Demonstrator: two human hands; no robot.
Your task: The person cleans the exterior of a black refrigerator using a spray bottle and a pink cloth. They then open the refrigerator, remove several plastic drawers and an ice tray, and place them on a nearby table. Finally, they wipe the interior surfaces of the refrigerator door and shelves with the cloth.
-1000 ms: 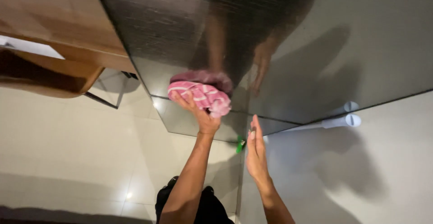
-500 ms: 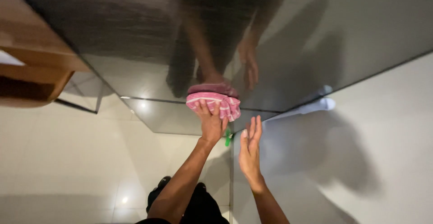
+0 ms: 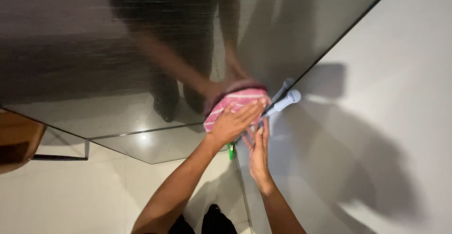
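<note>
My left hand (image 3: pixel 234 122) presses a pink striped cloth (image 3: pixel 230 103) flat against a dark glass panel (image 3: pixel 117 64), which shows my blurred reflection. The cloth sits at the panel's right edge, next to a pale cylindrical handle (image 3: pixel 284 103). Just below and to the right, my right hand (image 3: pixel 258 150) lies with straight fingers along the panel's edge and holds nothing. Its fingertips reach up under the left hand, close to the handle.
A plain white wall (image 3: pixel 376 121) fills the right side. A small green object (image 3: pixel 230 151) sits by the panel's edge below the cloth. A brown wooden piece of furniture (image 3: pixel 16 142) stands at the far left on a pale tiled floor (image 3: pixel 70 196).
My left hand has slid the cloth to the right across the glass, up to the handle. My right hand has stayed close below it.
</note>
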